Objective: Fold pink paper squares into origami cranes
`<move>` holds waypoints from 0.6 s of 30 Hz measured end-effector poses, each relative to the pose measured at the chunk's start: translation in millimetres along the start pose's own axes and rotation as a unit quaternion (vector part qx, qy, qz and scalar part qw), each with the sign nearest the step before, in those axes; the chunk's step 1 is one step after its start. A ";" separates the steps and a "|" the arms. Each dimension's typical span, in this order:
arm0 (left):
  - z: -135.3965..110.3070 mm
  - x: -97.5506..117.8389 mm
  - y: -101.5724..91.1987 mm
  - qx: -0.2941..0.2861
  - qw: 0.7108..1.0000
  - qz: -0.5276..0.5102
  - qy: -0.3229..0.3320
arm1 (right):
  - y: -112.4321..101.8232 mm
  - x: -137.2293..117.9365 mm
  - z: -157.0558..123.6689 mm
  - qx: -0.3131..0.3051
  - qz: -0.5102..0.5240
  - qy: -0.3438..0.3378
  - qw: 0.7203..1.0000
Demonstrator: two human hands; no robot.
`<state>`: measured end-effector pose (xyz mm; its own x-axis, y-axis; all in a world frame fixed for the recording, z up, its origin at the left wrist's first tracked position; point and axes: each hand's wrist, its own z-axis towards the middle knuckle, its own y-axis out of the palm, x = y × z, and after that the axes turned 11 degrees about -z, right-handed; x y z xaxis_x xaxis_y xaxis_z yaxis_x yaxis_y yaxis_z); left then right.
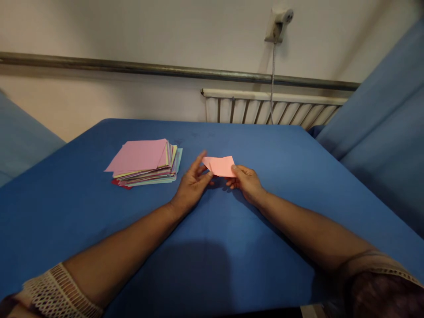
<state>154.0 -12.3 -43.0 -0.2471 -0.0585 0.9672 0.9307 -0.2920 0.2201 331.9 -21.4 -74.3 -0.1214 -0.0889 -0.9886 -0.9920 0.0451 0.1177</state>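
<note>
A small piece of folded pink paper [221,166] is held above the middle of the blue table, between my two hands. My right hand [247,182] pinches its right end, thumb on top and fingers curled underneath. At the paper's left end is my left hand [194,180], its thumb on the lower left edge and its index finger stretched up beside the far left corner. The other left fingers are partly hidden behind the thumb and paper. The left end of the paper tapers to a folded point.
A stack of coloured paper sheets [142,157], pink on top, lies to the left on the blue table [291,247]. Beyond the table stand a white radiator [265,95], a metal pipe [149,68] and a wall socket with a plug [278,26]. Blue curtains [380,101] hang at the sides.
</note>
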 end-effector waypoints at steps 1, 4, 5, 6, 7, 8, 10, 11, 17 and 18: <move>-1.2 0.7 0.2 -0.009 1.000 0.017 -0.013 | -0.3 0.1 -0.1 -0.005 -0.006 -0.004 1.000; -3.2 0.5 0.2 -0.011 0.998 0.060 -0.036 | -0.4 0.2 -2.0 -0.047 -0.029 -0.017 0.998; -3.0 -0.5 -0.2 -0.005 0.997 0.060 -0.039 | -0.3 0.1 -2.9 -0.061 -0.030 -0.017 0.998; -2.5 -2.0 -0.6 0.002 0.998 0.053 -0.042 | -0.3 -0.1 -3.7 -0.073 -0.027 -0.015 0.997; -1.7 -3.5 -1.2 0.005 0.998 0.042 -0.048 | -0.6 -0.4 -4.5 -0.084 -0.018 -0.009 0.996; -0.9 -4.9 -1.7 0.007 0.998 0.028 -0.054 | -1.0 -0.8 -5.1 -0.094 -0.007 -0.002 0.996; 0.7 -6.4 -2.8 0.011 0.998 0.002 -0.057 | -2.4 -1.9 -6.0 -0.112 0.016 0.006 0.994; 1.3 -6.5 -3.2 0.015 0.998 -0.010 -0.056 | -3.3 -2.6 -6.3 -0.120 0.025 0.007 0.992; 3.0 -2.9 -4.9 0.054 0.995 -0.052 -0.058 | -6.6 -5.0 -8.6 -0.136 0.029 -0.034 0.990; 3.3 -2.9 -5.0 0.057 0.995 -0.055 -0.059 | -6.6 -4.9 -8.8 -0.134 0.022 -0.040 0.990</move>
<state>150.9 -7.6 -46.4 -0.3216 0.0830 0.9432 0.9262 -0.1794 0.3316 338.8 -30.0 -69.4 -0.1716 -0.0138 -0.9851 -0.9607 -0.2192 0.1704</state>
